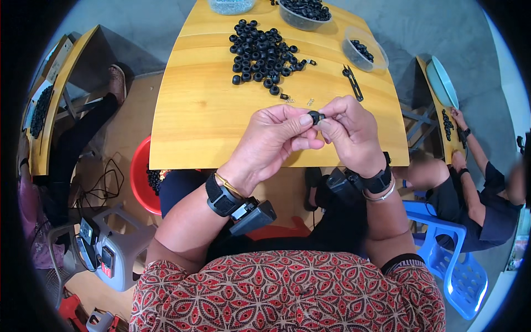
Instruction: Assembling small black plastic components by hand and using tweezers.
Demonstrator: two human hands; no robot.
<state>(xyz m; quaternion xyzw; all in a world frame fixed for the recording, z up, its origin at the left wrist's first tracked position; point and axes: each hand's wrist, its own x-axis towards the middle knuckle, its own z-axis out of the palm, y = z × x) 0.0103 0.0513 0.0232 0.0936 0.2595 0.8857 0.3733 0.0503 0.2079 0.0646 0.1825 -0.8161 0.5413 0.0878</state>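
Note:
Over the table's near edge, my left hand (265,138) pinches a black round bead-like part (316,117) between thumb and fingers. My right hand (352,133) meets it from the right, thumb and forefinger closed on a small dark piece at the part's side; the fingertips mostly hide that piece. Beyond the hands lies a loose pile of similar black round parts (257,52) with holes through them. Next to the pile are a small black piece (284,97) and a few tiny clear bits (311,102). Black thread snips (354,86) lie to the right.
On the wooden table (193,122), a clear bowl (381,55) holds some black parts, and a fuller bowl (301,23) stands at the back. A container of clear bits (231,6) is beside it. A red basin (141,177) sits low left. People work at tables on both sides.

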